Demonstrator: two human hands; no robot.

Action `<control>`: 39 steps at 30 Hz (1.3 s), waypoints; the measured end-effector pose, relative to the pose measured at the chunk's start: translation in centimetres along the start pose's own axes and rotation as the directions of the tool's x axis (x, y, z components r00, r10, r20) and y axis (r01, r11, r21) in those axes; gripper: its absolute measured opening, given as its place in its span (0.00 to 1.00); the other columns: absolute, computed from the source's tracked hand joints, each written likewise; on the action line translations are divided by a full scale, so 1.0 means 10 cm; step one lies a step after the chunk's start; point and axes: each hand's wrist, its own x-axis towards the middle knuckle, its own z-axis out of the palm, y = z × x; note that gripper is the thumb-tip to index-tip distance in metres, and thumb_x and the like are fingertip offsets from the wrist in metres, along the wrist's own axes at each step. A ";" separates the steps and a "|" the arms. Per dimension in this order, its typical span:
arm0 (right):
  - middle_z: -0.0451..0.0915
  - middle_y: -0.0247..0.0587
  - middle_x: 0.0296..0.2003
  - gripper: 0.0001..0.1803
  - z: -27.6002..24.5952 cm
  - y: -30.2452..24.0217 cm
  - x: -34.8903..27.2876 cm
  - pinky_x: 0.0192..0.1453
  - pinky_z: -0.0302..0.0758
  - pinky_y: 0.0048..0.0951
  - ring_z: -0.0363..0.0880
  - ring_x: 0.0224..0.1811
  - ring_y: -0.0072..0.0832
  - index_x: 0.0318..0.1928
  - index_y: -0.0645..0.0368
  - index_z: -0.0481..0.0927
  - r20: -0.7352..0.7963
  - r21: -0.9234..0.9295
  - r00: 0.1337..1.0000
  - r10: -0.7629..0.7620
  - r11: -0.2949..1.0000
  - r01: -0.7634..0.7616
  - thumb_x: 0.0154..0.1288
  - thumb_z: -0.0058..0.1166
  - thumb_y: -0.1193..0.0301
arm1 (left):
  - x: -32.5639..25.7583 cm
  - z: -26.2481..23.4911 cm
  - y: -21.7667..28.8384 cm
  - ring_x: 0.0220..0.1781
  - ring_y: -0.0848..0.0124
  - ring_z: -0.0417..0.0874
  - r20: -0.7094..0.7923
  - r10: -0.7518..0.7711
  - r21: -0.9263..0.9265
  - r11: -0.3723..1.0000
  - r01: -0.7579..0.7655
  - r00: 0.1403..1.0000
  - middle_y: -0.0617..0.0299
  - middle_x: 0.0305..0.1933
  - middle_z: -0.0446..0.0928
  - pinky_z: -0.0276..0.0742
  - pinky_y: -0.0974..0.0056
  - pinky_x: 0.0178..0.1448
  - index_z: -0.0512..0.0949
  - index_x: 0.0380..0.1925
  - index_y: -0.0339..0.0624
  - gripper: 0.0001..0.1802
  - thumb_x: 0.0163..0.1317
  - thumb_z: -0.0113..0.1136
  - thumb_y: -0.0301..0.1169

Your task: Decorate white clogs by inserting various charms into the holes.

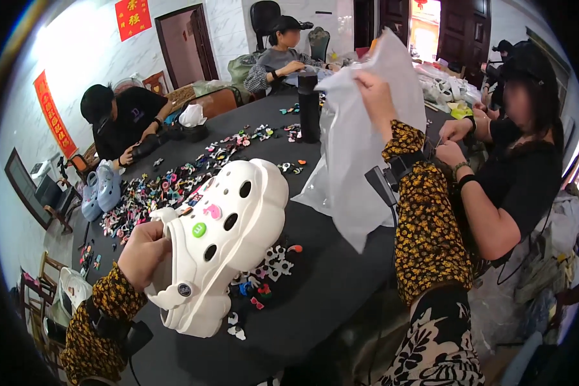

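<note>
Up beside the right hand (pixel 374 96), closed on a raised plastic bag (pixel 360 141), the left hand (pixel 145 252) grips a charm-studded white clog (pixel 228 238), not yet bagged.

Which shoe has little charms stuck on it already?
The white clog in the left hand; pink, green and dark charms sit in its holes. The pale blue clogs at the table's far left edge show none.
</note>
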 end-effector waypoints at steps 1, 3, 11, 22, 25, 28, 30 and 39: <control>0.83 0.45 0.28 0.11 0.10 0.09 0.01 0.33 0.76 0.33 0.83 0.29 0.38 0.35 0.63 0.83 0.026 -0.023 0.993 -0.115 0.993 0.116 0.61 0.53 0.68 | 0.02 0.00 0.02 0.28 0.78 0.81 -0.007 -0.002 -0.010 1.000 0.002 1.000 0.61 0.32 0.83 0.77 0.72 0.33 0.82 0.35 0.30 0.07 0.60 0.57 0.22; 0.82 0.48 0.27 0.10 0.14 0.23 -0.06 0.35 0.75 0.38 0.81 0.31 0.44 0.31 0.63 0.82 0.191 -0.130 0.964 -0.183 0.969 0.209 0.57 0.53 0.69 | -0.01 0.00 0.03 0.29 0.77 0.83 -0.013 -0.026 -0.035 0.999 0.026 1.000 0.59 0.33 0.84 0.78 0.71 0.34 0.82 0.37 0.29 0.08 0.60 0.56 0.21; 0.80 0.54 0.44 0.14 0.69 0.75 -0.68 0.52 0.76 0.43 0.79 0.46 0.51 0.43 0.59 0.81 0.634 -0.267 0.773 0.012 0.942 0.204 0.57 0.48 0.75 | 0.26 0.22 0.26 0.36 0.70 0.86 0.017 -0.036 -0.149 0.988 0.039 0.999 0.53 0.39 0.84 0.83 0.67 0.43 0.81 0.40 0.27 0.10 0.63 0.52 0.20; 0.81 0.56 0.46 0.15 -0.07 0.42 -0.81 0.57 0.75 0.40 0.79 0.51 0.50 0.47 0.64 0.82 0.441 -0.216 0.898 0.016 0.972 0.089 0.61 0.47 0.79 | 0.81 1.00 0.59 0.27 0.67 0.85 0.063 0.067 -0.180 0.982 -0.055 0.996 0.52 0.32 0.82 0.82 0.62 0.33 0.80 0.35 0.26 0.10 0.57 0.60 0.24; 0.82 0.56 0.42 0.13 -0.61 0.12 -1.04 0.56 0.76 0.41 0.80 0.47 0.50 0.46 0.64 0.82 0.477 -0.409 0.830 0.288 0.909 -0.081 0.62 0.49 0.77 | 1.00 1.28 0.59 0.25 0.68 0.84 0.066 0.113 -0.048 0.993 -0.110 0.991 0.53 0.29 0.82 0.81 0.62 0.31 0.80 0.31 0.26 0.11 0.56 0.64 0.27; 0.83 0.56 0.40 0.13 -0.94 -0.23 -1.33 0.54 0.76 0.40 0.81 0.46 0.50 0.46 0.63 0.82 0.574 -0.433 0.752 0.324 0.900 -0.057 0.64 0.49 0.74 | 1.21 1.59 0.54 0.27 0.67 0.84 0.073 0.144 0.123 0.981 -0.153 0.987 0.53 0.28 0.82 0.78 0.61 0.32 0.82 0.29 0.29 0.12 0.56 0.66 0.31; 0.82 0.57 0.40 0.13 -1.13 -0.49 -1.58 0.53 0.77 0.41 0.81 0.45 0.51 0.46 0.63 0.82 0.601 -0.396 0.746 0.289 0.917 -0.036 0.65 0.49 0.72 | 1.37 1.81 0.51 0.28 0.65 0.85 0.058 0.173 0.339 0.923 -0.182 0.983 0.51 0.28 0.83 0.79 0.60 0.35 0.84 0.28 0.33 0.16 0.54 0.67 0.38; 0.82 0.54 0.40 0.11 -1.71 -1.31 -2.09 0.45 0.78 0.39 0.82 0.40 0.48 0.45 0.66 0.80 0.638 -0.341 0.730 0.246 0.940 -0.019 0.62 0.54 0.75 | 1.99 2.64 0.53 0.32 0.61 0.86 -0.024 0.129 0.495 0.863 -0.100 0.991 0.52 0.27 0.83 0.81 0.59 0.42 0.84 0.34 0.32 0.20 0.59 0.60 0.43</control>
